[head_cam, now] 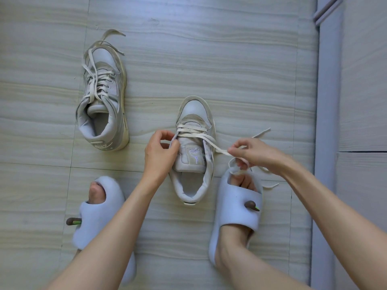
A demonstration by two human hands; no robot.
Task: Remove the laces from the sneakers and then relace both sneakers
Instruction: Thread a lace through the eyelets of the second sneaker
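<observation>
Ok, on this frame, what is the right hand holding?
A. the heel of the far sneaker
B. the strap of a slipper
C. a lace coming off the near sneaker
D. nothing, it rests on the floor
C: the right hand pinches a lace that runs out from the near sneaker, while the left hand grips that sneaker's other side.

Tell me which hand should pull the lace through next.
Probably the right hand: its fingers already pinch the lace coming off the near sneaker. The left hand grips that sneaker's eyelet edge, steadying it.
</observation>
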